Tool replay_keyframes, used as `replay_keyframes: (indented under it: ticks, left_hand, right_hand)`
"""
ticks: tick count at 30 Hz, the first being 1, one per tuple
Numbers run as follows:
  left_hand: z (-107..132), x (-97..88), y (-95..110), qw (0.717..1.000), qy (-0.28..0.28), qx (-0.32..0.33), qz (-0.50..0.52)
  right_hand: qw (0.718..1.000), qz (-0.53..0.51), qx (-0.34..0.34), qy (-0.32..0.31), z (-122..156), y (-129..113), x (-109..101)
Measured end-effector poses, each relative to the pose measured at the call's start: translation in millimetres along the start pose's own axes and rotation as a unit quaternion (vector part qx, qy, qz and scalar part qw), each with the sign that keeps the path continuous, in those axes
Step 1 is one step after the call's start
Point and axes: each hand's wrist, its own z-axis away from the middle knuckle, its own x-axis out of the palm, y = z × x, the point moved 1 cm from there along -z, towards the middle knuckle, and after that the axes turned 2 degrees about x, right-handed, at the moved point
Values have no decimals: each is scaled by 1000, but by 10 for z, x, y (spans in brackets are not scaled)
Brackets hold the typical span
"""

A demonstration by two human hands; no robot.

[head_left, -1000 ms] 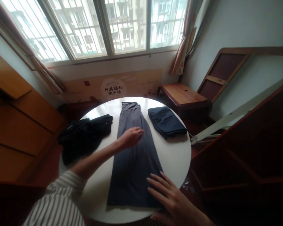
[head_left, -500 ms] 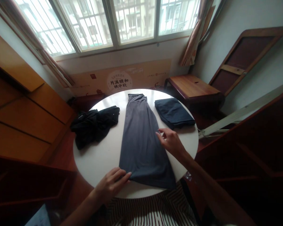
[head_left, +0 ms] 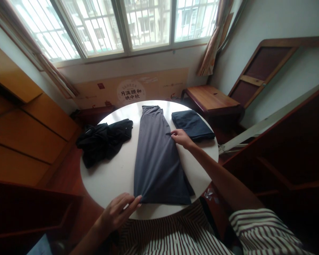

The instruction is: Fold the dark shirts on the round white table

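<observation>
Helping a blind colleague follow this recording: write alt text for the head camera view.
A long dark grey garment lies flat on a round white table, with the right hand at its edge and the left hand at its lower end. A crumpled black garment lies to its left and a folded dark navy garment to its right.

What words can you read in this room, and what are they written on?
"月满颐和 映中秋" is on the round badge on the tan poster.
The other small print on the poster is too small to read.
</observation>
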Motion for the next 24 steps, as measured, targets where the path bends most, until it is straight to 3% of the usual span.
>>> replay_keyframes:
  ticks: [6, 9, 13, 16, 19, 21, 24]
  left_hand:
    - [-36, 71, -34, 997, -53, 31, 55]
    - [-46, 102, -37, 995, -68, 26, 66]
    - [-41, 81, -40, 993, -94, 11, 71]
    - [-27, 62, -53, 993, -100, 5, 64]
    - [-18, 50, -63, 994, -87, 20, 66]
    - [-13, 30, -84, 994, -84, 18, 65]
    - [5, -40, -161, 992, -114, 13, 51]
  right_hand:
    - [995, -97, 33, -9, 188, 98, -45]
    - [999, 16, -24, -21, 468, 105, -66]
    - [971, 200, -126, -33, 916, 140, -11]
    - [956, 256, -125, -74, 1176, 188, 34]
    - [953, 264, -132, -73, 1380, 186, 1]
    - [946, 243, -201, -78, 1526, 171, -46]
    - [908, 209, -329, -155, 1771, 236, -92]
